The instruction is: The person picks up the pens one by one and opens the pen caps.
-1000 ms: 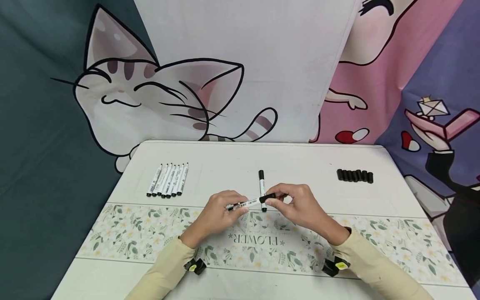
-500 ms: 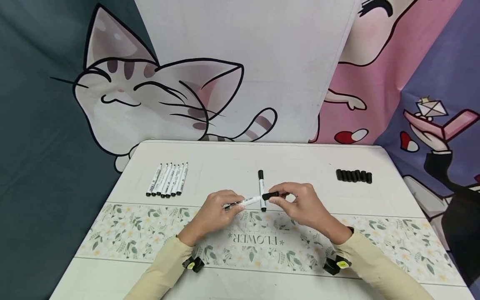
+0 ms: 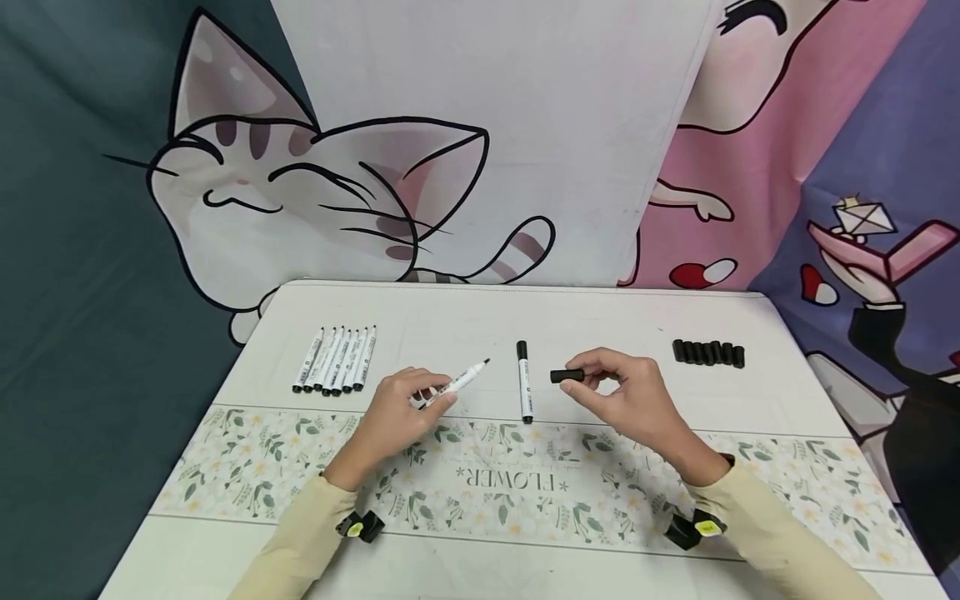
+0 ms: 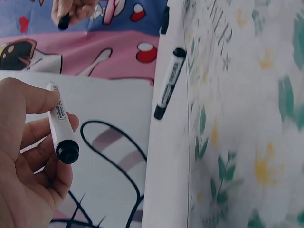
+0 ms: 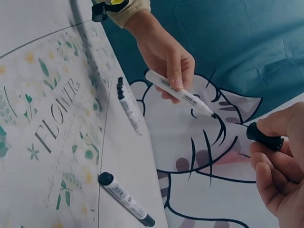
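Observation:
My left hand (image 3: 402, 412) pinches an uncapped white marker (image 3: 467, 377) between thumb and fingers, its black nib pointing up and to the right. In the left wrist view the black end plug of that marker (image 4: 61, 124) faces the camera. My right hand (image 3: 628, 395) holds a black marker cap (image 3: 567, 376) by one end, apart from the marker. Between the two hands a capped marker (image 3: 524, 383) lies on the table, its black cap toward the back. The right wrist view shows the cap (image 5: 265, 137) between thumb and fingers.
A row of several uncapped markers (image 3: 335, 360) lies at the back left of the table (image 3: 450, 317). Several black caps (image 3: 708, 352) lie side by side at the back right. A floral strip (image 3: 517, 483) crosses the table under the forearms. Printed cloth (image 3: 570, 100) hangs behind.
The cap has come off the marker. My left hand has moved left with the marker, and my right hand has moved right and slightly back with the cap.

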`<action>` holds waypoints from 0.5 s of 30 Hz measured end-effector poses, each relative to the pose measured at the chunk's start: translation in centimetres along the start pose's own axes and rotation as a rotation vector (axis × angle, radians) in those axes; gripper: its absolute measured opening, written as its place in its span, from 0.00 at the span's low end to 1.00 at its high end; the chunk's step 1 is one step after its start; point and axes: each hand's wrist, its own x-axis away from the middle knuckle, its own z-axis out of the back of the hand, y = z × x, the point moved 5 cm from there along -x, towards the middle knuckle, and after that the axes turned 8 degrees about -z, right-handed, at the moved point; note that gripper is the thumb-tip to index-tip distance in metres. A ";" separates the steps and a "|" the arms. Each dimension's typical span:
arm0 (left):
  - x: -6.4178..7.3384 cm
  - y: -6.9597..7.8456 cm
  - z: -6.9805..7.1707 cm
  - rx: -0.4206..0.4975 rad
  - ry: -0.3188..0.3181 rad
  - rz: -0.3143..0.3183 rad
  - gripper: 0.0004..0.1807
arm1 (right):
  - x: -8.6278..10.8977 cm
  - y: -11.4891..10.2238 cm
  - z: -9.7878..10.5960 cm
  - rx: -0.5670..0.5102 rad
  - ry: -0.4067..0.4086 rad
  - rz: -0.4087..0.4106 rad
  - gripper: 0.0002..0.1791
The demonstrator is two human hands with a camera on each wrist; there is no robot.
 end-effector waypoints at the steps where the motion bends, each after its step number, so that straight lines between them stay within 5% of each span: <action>1: 0.1 -0.3 0.3 -0.004 0.005 0.012 0.11 | 0.0 0.1 0.2 0.003 0.002 -0.007 0.13; 15: 0.5 -3.8 4.9 -0.073 0.083 0.147 0.14 | 0.2 1.9 2.1 0.029 0.047 -0.083 0.13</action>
